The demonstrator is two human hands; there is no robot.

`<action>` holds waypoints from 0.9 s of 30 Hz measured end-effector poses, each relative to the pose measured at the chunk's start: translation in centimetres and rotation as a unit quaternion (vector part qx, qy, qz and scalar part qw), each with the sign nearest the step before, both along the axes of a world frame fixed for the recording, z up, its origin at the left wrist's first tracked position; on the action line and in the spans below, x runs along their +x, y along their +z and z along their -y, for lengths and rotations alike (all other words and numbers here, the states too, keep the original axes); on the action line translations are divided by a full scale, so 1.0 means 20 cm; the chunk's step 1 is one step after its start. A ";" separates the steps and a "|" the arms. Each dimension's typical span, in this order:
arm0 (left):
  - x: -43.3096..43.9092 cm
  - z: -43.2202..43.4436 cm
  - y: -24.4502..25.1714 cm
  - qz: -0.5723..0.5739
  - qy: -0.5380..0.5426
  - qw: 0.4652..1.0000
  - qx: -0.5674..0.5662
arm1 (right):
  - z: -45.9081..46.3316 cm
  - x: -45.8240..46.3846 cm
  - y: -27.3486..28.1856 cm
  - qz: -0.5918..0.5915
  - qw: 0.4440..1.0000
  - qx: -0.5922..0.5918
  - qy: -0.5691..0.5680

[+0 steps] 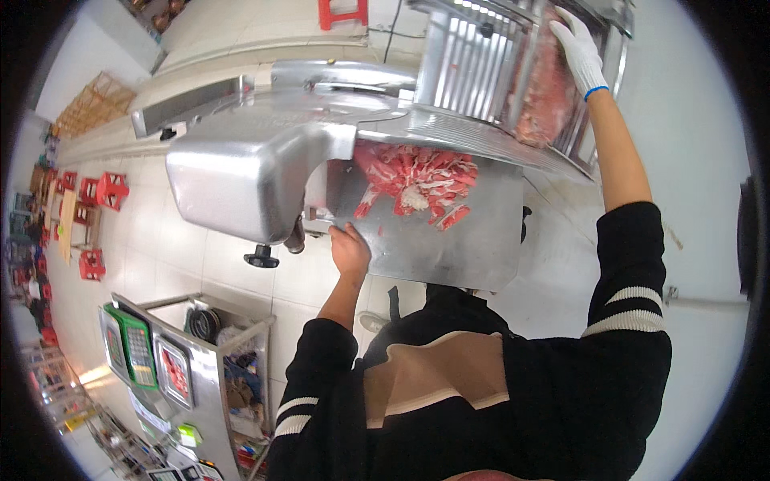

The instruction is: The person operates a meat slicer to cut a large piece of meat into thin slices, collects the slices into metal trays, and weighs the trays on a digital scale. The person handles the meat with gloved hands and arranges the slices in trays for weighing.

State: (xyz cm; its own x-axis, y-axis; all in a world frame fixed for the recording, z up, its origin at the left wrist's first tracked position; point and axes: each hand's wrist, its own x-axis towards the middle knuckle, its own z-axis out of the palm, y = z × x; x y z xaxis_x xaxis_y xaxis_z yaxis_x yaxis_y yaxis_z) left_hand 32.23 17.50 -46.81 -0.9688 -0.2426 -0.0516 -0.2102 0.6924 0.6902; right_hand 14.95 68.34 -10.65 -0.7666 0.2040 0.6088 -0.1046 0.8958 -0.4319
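Observation:
A metal meat slicer [222, 180] stands before me. My right hand [579, 54], in a white knit glove with a blue cuff, lies over a long block of raw meat [544, 108] on the slicer's carriage [466, 66]. Its fingers curve over the far end of the block. Thin red-and-white meat slices [421, 174] lie heaped on the flat metal receiving plate [445, 258], just below the blade guard. My bare left hand [351, 248] is at the plate's left edge, apart from the slices; whether it grips the edge is hard to see.
A black knob [261, 257] projects from the slicer housing. On the left, a metal table [207, 385] bears a green scale [137, 349] and a tray of meat [175, 373]. Red stools [112, 189] stand farther off, and a pale wall [698, 210] rises at the right.

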 end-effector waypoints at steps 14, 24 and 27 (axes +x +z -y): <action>0.37 0.37 0.08 0.016 -0.052 0.997 0.051 | -0.20 1.34 -1.21 -0.256 0.802 -0.427 -0.331; 1.32 0.82 -0.19 0.206 0.089 0.974 -0.010 | -0.14 1.04 -2.08 0.399 0.846 -0.260 -0.239; 1.63 0.89 -0.35 0.314 0.124 0.940 -0.051 | -0.10 1.10 -1.96 0.410 0.844 -0.268 -0.220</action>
State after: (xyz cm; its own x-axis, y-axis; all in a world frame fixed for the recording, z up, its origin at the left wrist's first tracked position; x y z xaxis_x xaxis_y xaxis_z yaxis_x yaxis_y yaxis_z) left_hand 64.81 -0.24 -53.89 -0.6672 -0.4924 -0.5588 -0.7184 0.6237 0.3082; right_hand 36.89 70.25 -49.76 -0.6635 0.6563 -0.3593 0.7176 0.4223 -0.5538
